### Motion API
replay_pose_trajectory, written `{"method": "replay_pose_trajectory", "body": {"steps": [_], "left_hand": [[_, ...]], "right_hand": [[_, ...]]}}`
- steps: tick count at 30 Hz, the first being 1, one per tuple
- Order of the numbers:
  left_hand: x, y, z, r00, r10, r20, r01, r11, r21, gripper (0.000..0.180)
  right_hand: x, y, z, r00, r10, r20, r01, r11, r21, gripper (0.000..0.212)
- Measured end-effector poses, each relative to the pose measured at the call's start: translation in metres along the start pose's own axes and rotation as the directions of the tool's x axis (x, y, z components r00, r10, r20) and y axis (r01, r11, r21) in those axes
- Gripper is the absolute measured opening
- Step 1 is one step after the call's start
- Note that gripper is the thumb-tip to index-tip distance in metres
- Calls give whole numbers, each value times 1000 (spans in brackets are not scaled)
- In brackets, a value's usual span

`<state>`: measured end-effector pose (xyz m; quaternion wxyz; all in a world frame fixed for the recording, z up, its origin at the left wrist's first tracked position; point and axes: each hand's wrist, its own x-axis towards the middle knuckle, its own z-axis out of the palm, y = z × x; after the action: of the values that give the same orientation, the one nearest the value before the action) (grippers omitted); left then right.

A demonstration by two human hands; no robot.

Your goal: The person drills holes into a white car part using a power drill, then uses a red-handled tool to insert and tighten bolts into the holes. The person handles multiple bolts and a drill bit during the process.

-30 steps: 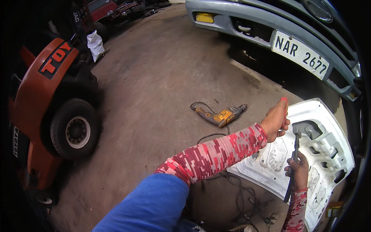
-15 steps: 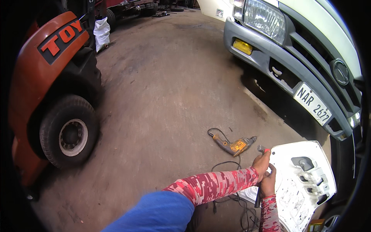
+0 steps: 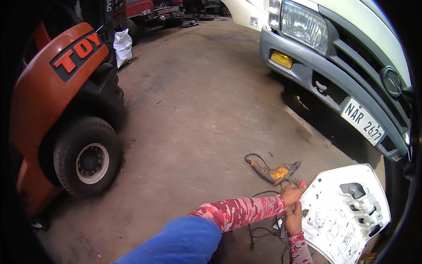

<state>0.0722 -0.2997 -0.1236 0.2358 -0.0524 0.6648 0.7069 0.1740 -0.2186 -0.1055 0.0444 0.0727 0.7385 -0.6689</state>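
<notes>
The left hand [image 3: 291, 194] is closed on something small and red at the left edge of a white panel [image 3: 347, 211] lying on the concrete floor [image 3: 198, 110]. Just below it, the right hand [image 3: 293, 218] is wrapped round a dark tool handle by the same edge. A drill [image 3: 276, 172] lies just beyond the hands. A sack [image 3: 122, 47] stands far off; its contents cannot be seen.

A second ago your left hand [image 3: 291, 193] was raised, fingers spread over the white panel [image 3: 347, 211]; now those fingers have closed at its near edge, apparently around a red-tipped tool, touching your right hand [image 3: 293, 218].
</notes>
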Motion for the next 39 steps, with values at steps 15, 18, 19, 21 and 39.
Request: {"method": "replay_pose_trajectory", "body": {"steps": [15, 18, 19, 21, 39], "left_hand": [[-95, 92, -7, 949, 1, 314, 57, 983, -175, 51], [-100, 91, 9, 867, 93, 490, -3, 983, -182, 45], [-98, 88, 14, 842, 71, 535, -13, 994, -111, 43], [-93, 77, 22, 827, 185, 531, -181, 982, -60, 37], [-55, 60, 4, 943, 96, 320, -193, 939, 286, 39]], "right_hand": [[-28, -24, -58, 880, 289, 378, -468, 668, 579, 76], [-37, -31, -57, 864, 39, 502, -448, 517, 729, 80], [-40, -32, -57, 877, 69, 476, -439, 519, 734, 77], [-46, -30, -56, 892, 106, 440, -435, 470, 768, 73], [-44, 10, -81, 885, 459, -79, -286, 668, 687, 39]]}}
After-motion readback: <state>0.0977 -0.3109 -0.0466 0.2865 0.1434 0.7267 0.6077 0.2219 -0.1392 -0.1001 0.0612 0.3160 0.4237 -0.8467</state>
